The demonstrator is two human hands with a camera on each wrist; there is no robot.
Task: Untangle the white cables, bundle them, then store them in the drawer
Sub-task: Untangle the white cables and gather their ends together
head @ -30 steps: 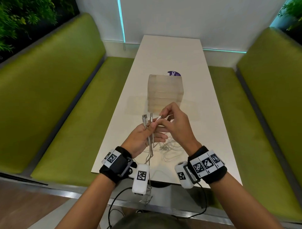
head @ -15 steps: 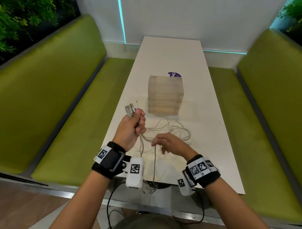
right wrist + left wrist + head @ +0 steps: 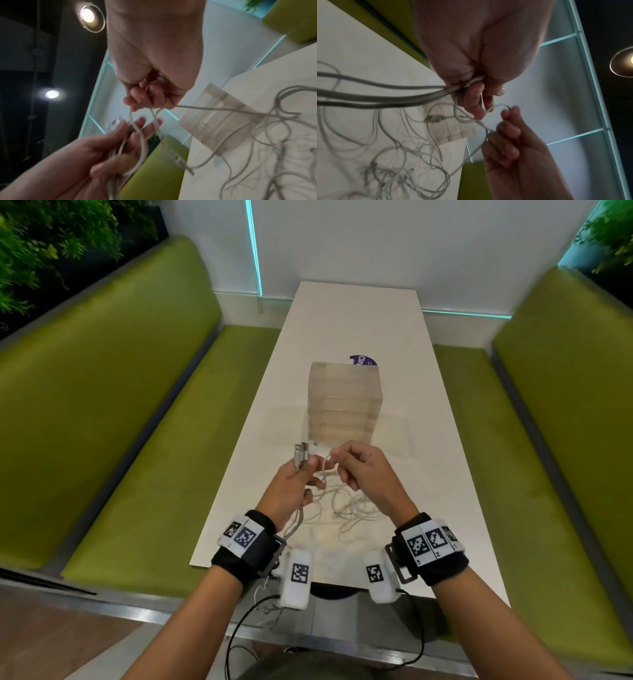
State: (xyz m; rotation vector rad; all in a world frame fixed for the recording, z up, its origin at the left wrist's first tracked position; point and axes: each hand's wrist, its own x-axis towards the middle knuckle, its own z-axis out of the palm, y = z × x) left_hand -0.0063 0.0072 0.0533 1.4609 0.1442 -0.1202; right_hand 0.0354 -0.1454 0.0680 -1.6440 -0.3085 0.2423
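Observation:
My left hand (image 3: 301, 474) grips several white cables (image 3: 412, 94) near their plug ends, and the metal plugs (image 3: 301, 455) stick up above my fist. My right hand (image 3: 342, 463), close beside it on the right, pinches a loop of one cable (image 3: 501, 106) between its curled fingers. The rest of the white cables (image 3: 349, 508) lies in a loose tangle on the white table (image 3: 356, 330) under both hands. Just beyond the hands stands a translucent drawer unit (image 3: 344, 402), its drawers pushed in.
Green benches (image 3: 144, 392) run along both sides of the narrow table. A purple round sticker (image 3: 363, 360) shows behind the drawer unit. The table's near edge (image 3: 260, 571) lies under my wrists. Black wires hang from the wrist cameras.
My right hand has risen from the cable pile on the table to beside my left hand, bringing a loop of cable. My left hand has moved slightly right, toward the drawer unit.

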